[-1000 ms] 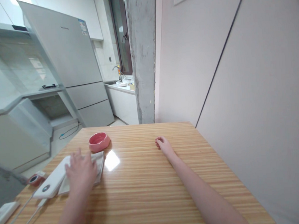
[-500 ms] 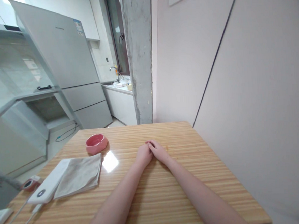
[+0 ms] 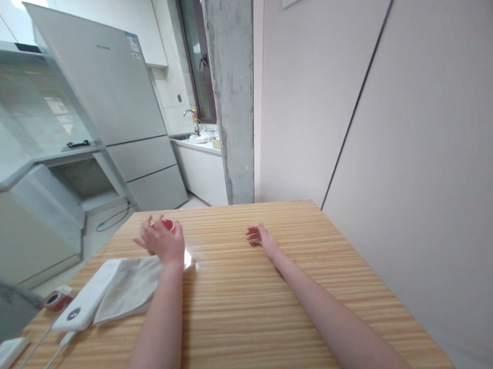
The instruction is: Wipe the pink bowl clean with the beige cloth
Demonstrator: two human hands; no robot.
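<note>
Covering much of the red dish [image 3: 169,226] from this angle, the left hand [image 3: 164,244] has its fingers loosely spread; I see nothing gripped, though I cannot tell whether it touches the dish. That dish lies just beyond the palm, toward the table's [image 3: 238,324] far left corner, roundish, with no long axis showing. The grey cloth [image 3: 131,287] lies nearer, against the white power bank [image 3: 90,297]. The right hand [image 3: 263,239], half-curled and empty, is well apart from the dish.
</note>
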